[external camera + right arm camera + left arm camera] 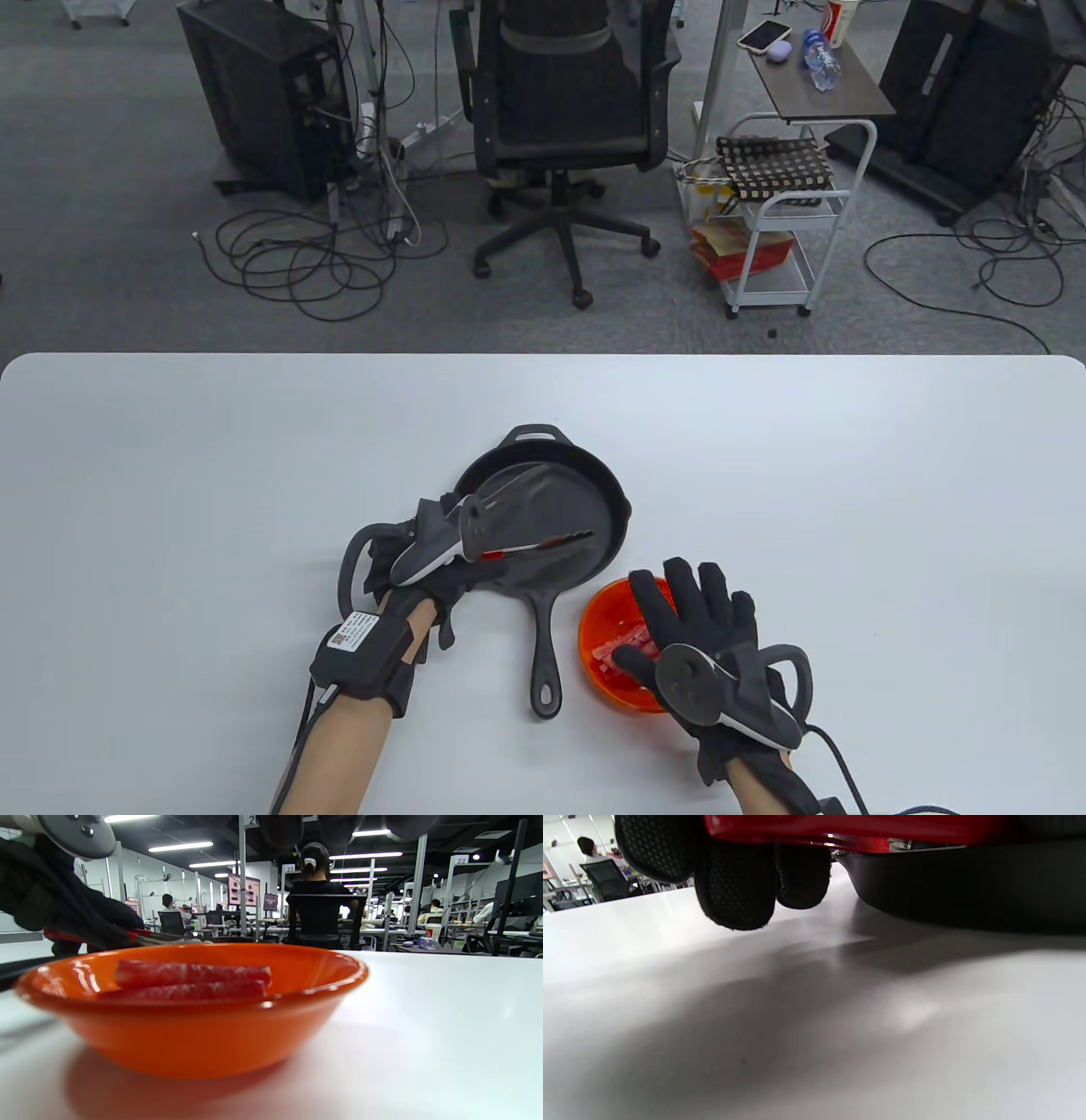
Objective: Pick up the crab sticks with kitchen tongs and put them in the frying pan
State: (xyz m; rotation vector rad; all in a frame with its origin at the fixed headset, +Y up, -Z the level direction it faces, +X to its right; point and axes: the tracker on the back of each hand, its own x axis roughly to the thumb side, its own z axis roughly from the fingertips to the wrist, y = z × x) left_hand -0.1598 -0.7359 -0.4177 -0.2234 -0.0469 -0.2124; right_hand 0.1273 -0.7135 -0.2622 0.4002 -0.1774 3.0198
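A black frying pan (594, 501) sits mid-table, its handle (544, 671) pointing toward me. My left hand (450, 581) grips red-handled kitchen tongs (543, 543) at the pan's left rim, and their tips reach across the pan with nothing between them. In the left wrist view my curled fingertips (734, 882) wrap the red tong handle (797, 827) beside the pan's wall (967, 887). An orange bowl (594, 620) of crab sticks (624, 649) stands right of the pan handle. My right hand (696, 607) hovers over it, fingers straight and spread. The crab sticks (191, 978) lie in the bowl (191, 1031).
The white table (848, 509) stretches wide on both sides of the pan and bowl. Beyond its far edge stand an office chair (560, 127), a white cart (780, 221) and floor cables. A seated person (316, 899) shows in the right wrist view.
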